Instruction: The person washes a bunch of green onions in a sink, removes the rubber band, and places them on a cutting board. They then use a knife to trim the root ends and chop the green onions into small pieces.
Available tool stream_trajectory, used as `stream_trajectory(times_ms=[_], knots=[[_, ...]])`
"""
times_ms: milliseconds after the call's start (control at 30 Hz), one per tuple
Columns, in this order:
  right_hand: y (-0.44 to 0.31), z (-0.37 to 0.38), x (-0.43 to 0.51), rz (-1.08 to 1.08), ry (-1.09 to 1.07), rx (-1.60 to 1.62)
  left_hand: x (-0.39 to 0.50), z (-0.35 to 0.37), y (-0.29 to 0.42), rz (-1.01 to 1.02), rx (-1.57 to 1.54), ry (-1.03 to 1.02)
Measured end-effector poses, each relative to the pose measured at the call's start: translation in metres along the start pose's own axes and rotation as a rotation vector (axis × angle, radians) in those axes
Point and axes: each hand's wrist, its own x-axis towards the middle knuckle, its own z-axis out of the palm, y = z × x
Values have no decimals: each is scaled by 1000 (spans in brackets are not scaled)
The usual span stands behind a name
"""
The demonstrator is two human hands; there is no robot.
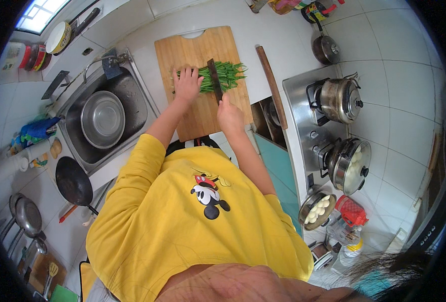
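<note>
A bunch of long green stalks, perhaps garlic chives point(228, 77), lies crosswise on a wooden cutting board point(196, 117). My left hand point(187, 83) presses flat on the left end of the bunch, fingers pointing away from me. My right hand point(231, 113) is closed around the handle of a kitchen knife point(214, 79), whose dark blade lies across the greens, just right of my left hand. Whether the edge touches the board is hidden. The handle is mostly covered by my fingers.
Left of the board is a steel sink point(136, 109) holding a metal basin point(102, 119). A wooden rolling pin point(272, 87) lies right of the board, beside a gas stove point(302, 124) with a lidded pot point(338, 100) and a glass-lidded pan point(351, 166).
</note>
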Motion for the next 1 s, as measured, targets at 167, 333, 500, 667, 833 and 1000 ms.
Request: stream_trajectory(times_ms=[167,333,500,667,833,1000], knots=[[-1,18,14,-16,-34,-55,-9,13,2,-36,14,148],[1,25,19,-14,-87,-115,-11,22,0,-57,11,163],[-2,14,31,12,-202,-69,-9,26,-1,-73,-1,151],[-9,-5,54,9,-282,-44,-7,29,-3,-59,-25,213],[-17,-12,83,80,-423,-43,-6,29,-3,-63,-39,242],[-12,13,74,55,-305,-34,-6,30,-2,-75,-20,236]])
